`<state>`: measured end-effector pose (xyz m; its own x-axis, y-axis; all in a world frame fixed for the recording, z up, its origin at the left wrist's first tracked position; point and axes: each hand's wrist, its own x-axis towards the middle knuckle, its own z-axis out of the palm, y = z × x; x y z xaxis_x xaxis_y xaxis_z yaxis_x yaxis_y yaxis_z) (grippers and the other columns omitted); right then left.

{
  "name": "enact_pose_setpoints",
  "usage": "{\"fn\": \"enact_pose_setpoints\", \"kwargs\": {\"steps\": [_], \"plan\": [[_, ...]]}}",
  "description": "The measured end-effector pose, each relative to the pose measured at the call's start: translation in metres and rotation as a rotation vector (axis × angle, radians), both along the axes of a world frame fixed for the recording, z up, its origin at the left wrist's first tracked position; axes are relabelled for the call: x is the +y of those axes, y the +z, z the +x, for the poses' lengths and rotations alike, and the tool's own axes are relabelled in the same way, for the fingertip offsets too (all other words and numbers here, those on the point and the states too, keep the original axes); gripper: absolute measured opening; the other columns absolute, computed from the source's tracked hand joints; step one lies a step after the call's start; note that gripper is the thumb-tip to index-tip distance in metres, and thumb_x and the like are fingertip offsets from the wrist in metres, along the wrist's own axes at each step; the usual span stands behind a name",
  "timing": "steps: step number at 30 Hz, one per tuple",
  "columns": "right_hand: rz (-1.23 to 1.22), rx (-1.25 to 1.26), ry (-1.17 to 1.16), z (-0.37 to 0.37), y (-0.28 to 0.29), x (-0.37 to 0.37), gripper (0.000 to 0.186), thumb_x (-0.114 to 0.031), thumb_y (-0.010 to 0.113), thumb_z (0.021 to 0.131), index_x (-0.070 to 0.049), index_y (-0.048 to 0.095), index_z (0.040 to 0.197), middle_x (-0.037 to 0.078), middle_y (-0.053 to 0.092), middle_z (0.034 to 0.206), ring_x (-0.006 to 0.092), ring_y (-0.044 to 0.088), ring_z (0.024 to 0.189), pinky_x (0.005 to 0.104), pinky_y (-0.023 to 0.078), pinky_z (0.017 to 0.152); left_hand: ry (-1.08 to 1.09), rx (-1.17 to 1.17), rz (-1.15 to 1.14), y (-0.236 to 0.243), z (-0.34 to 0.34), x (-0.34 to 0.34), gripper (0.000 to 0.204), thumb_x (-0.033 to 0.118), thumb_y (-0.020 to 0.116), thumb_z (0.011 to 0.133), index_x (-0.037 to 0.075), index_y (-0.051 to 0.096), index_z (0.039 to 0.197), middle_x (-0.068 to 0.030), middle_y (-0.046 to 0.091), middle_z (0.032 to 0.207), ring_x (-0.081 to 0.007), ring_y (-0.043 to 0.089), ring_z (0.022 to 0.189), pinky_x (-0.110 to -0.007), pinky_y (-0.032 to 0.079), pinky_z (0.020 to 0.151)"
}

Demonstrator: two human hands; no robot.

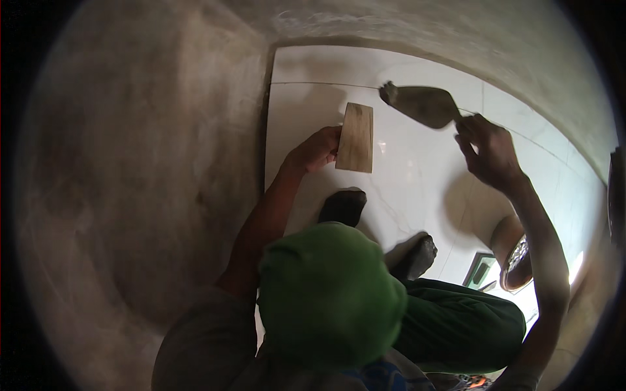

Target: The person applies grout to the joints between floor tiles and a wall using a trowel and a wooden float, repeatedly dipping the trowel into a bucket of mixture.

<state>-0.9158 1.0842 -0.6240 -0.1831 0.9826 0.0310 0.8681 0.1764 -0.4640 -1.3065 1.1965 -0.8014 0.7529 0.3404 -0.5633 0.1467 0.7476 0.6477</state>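
Observation:
My left hand [319,149] is closed at the left side of a flat rectangular wooden board [356,138], held above the white floor tiles [398,182]. The fingers are partly hidden behind the board, and no handle can be seen. On the right, my right hand [486,148] grips the handle end of a pointed trowel [424,105]. Its dark blade points left, with a small grey lump [388,93] at the tip. Blade and board are apart, the trowel farther out and to the right.
A round brown container [512,251] with grey matter inside stands beside my right forearm. Near it lies a green-edged object [480,268]. Plastered walls [143,163] rise at the left and far side. My dark-covered feet [343,206] are on the tiles; a green cap [332,296] blocks the lower middle.

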Motion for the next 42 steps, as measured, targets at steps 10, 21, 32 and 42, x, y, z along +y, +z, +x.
{"fn": "enact_pose_setpoints", "kwargs": {"steps": [10, 21, 32, 42], "plan": [[-0.156, 0.021, -0.009, -0.138, -0.127, 0.187, 0.016, -0.021, 0.070, 0.098, -0.007, 0.069, 0.106, 0.018, 0.074, 0.097, 0.0433, 0.072, 0.091, 0.0533, 0.058, 0.080, 0.226, 0.046, 0.026, -0.013, -0.027, -0.032, 0.046, -0.007, 0.057, 0.093, -0.002, 0.067, 0.137, -0.0081, 0.074, 0.124, -0.0178, 0.072, 0.108, -0.036, 0.058, 0.097], [0.062, -0.100, 0.397, -0.147, -0.175, 0.278, 0.023, -0.020, 0.066, 0.100, -0.001, 0.071, 0.087, 0.016, 0.069, 0.081, 0.0344, 0.068, 0.073, 0.0456, 0.058, 0.070, 0.139, 0.105, 0.007, -0.005, -0.018, -0.019, 0.048, -0.015, 0.058, 0.090, -0.005, 0.067, 0.136, -0.0106, 0.075, 0.123, -0.0199, 0.071, 0.114, -0.037, 0.060, 0.099], [-0.551, 0.368, -0.178, -0.120, -0.122, 0.219, 0.028, -0.022, 0.067, 0.104, 0.002, 0.071, 0.089, 0.004, 0.063, 0.070, 0.0139, 0.053, 0.054, 0.0346, 0.045, 0.051, 0.124, 0.123, -0.037, 0.001, -0.021, -0.012, 0.048, -0.013, 0.060, 0.091, -0.004, 0.065, 0.138, -0.0105, 0.074, 0.126, -0.0193, 0.070, 0.118, -0.037, 0.059, 0.102], [0.061, 0.156, 0.255, -0.167, -0.195, 0.242, 0.006, -0.007, 0.070, 0.090, 0.000, 0.071, 0.090, 0.018, 0.068, 0.082, 0.0384, 0.068, 0.070, 0.0477, 0.054, 0.061, 0.110, 0.113, -0.026, -0.008, -0.023, -0.016, 0.049, -0.009, 0.059, 0.094, -0.003, 0.066, 0.142, -0.0092, 0.074, 0.125, -0.0164, 0.069, 0.113, -0.037, 0.058, 0.101]]}}
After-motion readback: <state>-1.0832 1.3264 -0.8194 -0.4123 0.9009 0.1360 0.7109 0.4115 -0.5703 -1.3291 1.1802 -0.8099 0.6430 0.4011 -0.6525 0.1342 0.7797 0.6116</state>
